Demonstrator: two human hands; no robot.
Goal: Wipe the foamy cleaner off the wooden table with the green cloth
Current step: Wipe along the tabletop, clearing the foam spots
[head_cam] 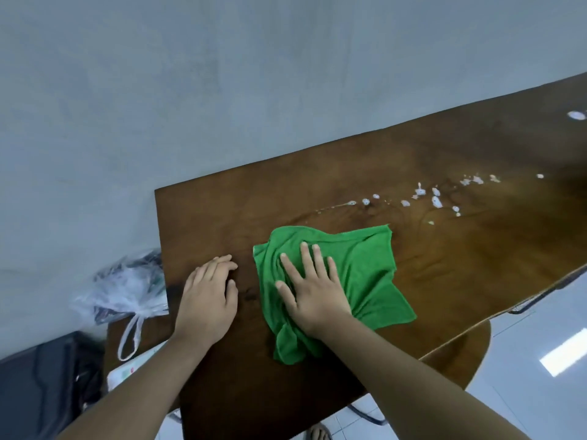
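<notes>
The green cloth [336, 281] lies rumpled and spread on the wooden table [444, 160], near the table's close edge and toward its left end. The right hand [313, 289] lies flat on the cloth's left half, palm down, fingers spread and straight, pressing on the fabric rather than pinching it. Just left of the cloth, apart from it, the left hand [208, 298] rests palm down on bare wood with its fingers held close together, holding nothing.

Beyond the cloth, toward the table's far right, a scattered line of small white foam blobs [436, 198] sits on the dark wood, well apart from the cloth's upper edge. A thin wet streak trails from the leftmost blobs toward the cloth. One lone fleck [540, 176] lies farther right, and a round white spot [575, 115] shows near the table's far right corner; whether it is foam or a reflection cannot be told.

No writing can be read anywhere.

Off the table's left edge, a crinkled clear plastic bag [127, 287] with looped handles holds dark items that cannot be identified. Below it lies a flat white packet [127, 373] with small coloured marks, partly hidden by the left forearm. A grey wall [222, 90] rises behind the table, and pale floor tiles [540, 360] show past its near right edge.
</notes>
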